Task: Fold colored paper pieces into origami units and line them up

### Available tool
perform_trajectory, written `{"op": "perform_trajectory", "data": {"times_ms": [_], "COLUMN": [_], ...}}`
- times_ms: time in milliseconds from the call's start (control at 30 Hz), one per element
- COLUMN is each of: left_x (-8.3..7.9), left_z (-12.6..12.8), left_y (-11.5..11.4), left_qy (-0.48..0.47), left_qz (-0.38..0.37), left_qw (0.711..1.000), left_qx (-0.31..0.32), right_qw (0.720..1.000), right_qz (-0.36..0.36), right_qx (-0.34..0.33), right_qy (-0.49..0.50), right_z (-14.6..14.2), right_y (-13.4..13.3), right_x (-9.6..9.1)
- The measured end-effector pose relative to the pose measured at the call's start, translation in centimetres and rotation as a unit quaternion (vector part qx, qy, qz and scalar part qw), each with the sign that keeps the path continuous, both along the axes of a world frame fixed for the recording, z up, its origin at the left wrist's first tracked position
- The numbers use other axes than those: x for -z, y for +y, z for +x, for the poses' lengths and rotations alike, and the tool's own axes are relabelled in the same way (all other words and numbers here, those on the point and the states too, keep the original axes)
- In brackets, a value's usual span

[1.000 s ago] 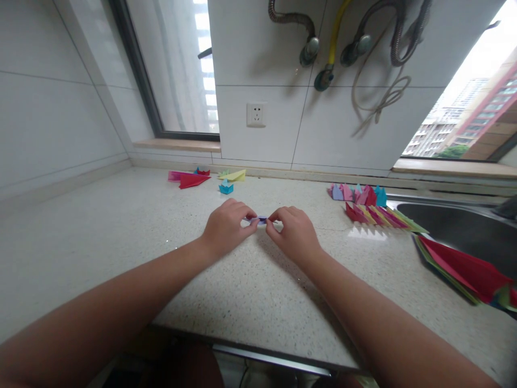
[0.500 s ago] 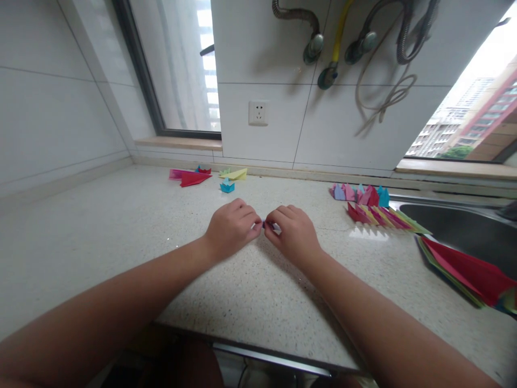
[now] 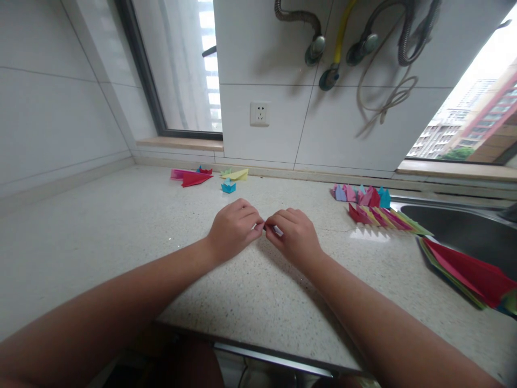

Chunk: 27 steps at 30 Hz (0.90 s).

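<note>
My left hand (image 3: 233, 229) and my right hand (image 3: 294, 235) meet knuckle to knuckle over the speckled countertop (image 3: 121, 237), both with fingers curled in a pinch. Between the fingertips they hold a small folded piece of purple paper (image 3: 264, 228), almost wholly hidden by the fingers. Both forearms reach in from the near edge.
Folded paper pieces in red, pink, yellow and blue (image 3: 210, 177) lie at the back left. A row of small folded shapes (image 3: 359, 195) and a fanned row of coloured sheets (image 3: 383, 218) sit at right, next to a steel sink (image 3: 464, 229). More coloured paper (image 3: 464, 269) overhangs the sink rim.
My hands have drawn closer together; the purple paper showed as a strip between them a second ago and is now nearly covered by the fingertips.
</note>
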<state>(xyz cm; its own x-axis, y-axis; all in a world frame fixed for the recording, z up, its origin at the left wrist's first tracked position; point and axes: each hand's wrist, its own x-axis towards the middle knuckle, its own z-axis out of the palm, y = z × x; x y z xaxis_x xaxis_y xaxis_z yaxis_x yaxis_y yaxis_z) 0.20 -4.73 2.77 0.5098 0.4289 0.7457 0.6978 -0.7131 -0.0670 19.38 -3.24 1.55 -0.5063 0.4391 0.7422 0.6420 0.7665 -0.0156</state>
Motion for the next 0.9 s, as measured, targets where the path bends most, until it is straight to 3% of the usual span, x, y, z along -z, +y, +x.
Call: {"op": "perform_trajectory", "data": {"times_ms": [333,500,667,900], "left_x": [-0.4,-0.4,0.1,0.3], "left_z": [-0.2,-0.4,-1.0,-1.5], "left_y": [0.3,0.7,1.2,1.6], "left_qy": [0.021,-0.001,0.022,0.112], "left_qz": [-0.025,-0.049,-0.013,0.036], "left_qw": [0.999,0.998,0.997,0.992], "left_qx": [0.028,0.025,0.068,0.053], "right_qw": [0.999,0.999,0.996,0.995], "right_qz": [-0.011,-0.045,-0.078,-0.084], "right_qx": [-0.029,-0.017,-0.017,-0.043], "right_qy": [-0.027,0.018,0.028,-0.028], "right_z": [0.3,0.7,1.5,1.9], "right_y": [0.1,0.4,0.9,1.1], "right_x": [-0.2,-0.7,-1.0,-1.1]}}
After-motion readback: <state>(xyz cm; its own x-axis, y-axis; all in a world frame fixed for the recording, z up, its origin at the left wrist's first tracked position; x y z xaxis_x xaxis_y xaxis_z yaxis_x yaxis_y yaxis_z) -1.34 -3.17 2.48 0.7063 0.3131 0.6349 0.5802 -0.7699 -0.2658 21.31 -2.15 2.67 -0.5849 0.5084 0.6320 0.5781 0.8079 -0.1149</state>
